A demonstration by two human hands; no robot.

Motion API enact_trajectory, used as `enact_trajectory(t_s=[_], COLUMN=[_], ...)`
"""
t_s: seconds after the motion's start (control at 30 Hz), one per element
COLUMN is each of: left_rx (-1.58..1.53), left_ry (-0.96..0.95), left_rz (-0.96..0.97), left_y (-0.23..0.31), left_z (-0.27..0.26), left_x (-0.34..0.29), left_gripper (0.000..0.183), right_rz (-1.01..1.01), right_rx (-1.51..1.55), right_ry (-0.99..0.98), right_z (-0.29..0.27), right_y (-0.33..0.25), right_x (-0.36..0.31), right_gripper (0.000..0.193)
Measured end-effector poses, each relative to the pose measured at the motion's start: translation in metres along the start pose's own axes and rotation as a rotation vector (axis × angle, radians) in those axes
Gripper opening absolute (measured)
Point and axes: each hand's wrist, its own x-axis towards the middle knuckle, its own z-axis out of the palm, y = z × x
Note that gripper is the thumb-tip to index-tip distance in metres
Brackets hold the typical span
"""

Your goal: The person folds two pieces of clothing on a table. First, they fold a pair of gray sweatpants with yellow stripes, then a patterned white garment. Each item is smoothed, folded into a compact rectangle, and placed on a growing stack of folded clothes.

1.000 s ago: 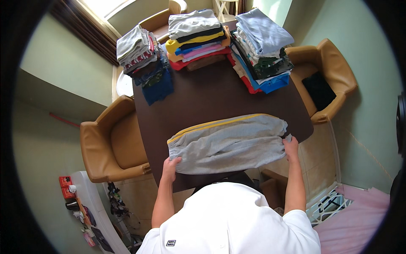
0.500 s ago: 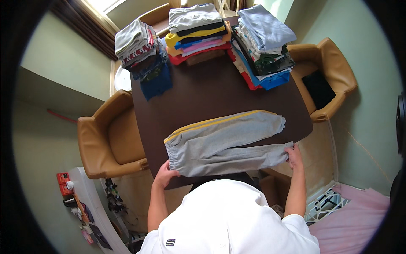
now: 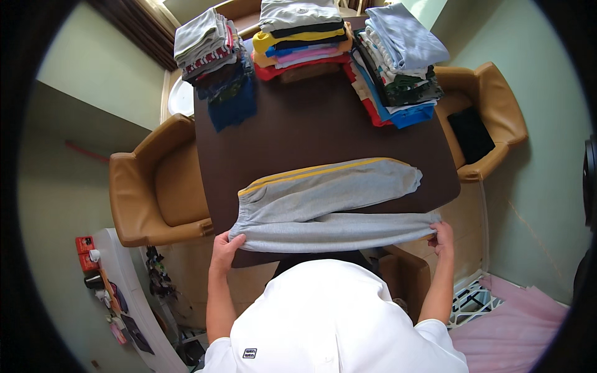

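Gray sweatpants (image 3: 292, 202) are lying along the near side of the brown table (image 3: 298, 133), right before the person, legs spreading apart toward the cuffs. Left hand (image 3: 225, 250) is pinching the waistband's near corner, thumb on top, fingers mostly hidden; right hand (image 3: 443, 237) is closing thumb and fingers on the near leg's cuff, which is sticking out past the table edge. Doing this well: both hands should be keeping even, light tension so the near leg is lying straight, and be smoothing creases without dragging the far leg or twisting the waistband. Orientation: waist is pointing left, cuffs are pointing right, long axis is running left-right; near leg is lying nearly level, far leg is slanting slightly away toward the right, yellow stripes (image 3: 323, 166) following its far edge
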Motion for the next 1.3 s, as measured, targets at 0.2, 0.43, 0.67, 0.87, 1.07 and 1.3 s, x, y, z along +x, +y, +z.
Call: enact_trajectory(t_s=[0.2, 0.43, 0.67, 0.87, 1.07, 1.3], left_rx=[-0.244, -0.17, -0.286, -0.158, 0.429, 0.873], left_ry=[0.141, 0.238, 0.121, 0.063, 0.136, 0.194], left_rz=[-0.086, -0.102, 0.056, 0.133, 0.349, 0.619], left_y=[-0.018, -0.003, -0.016, -0.028, -0.034, -0.015], left_z=[0.001, 0.018, 0.015, 0.005, 0.022, 0.028], left_x=[0.002, 0.008, 0.003, 0.011, 0.023, 0.042], left_gripper=[0.037, 0.064, 0.065, 0.058, 0.079, 0.025], right_rz=[0.108, -0.081, -0.756, -0.508, -0.468, -0.483], right_rx=[0.373, 0.516, -0.436, -0.561, -0.551, -0.711], right_ry=[-0.096, -0.107, -0.244, -0.644, -0.78, -0.846], right_z=[-0.02, 0.01, 0.084, 0.127, 0.167, 0.191], right_y=[0.016, 0.004, 0.055, 0.104, 0.134, 0.119], right_x=[0.014, 0.012, -0.005, -0.046, -0.033, -0.042], right_gripper=[0.013, 0.017, 0.016, 0.026, 0.039, 0.042])
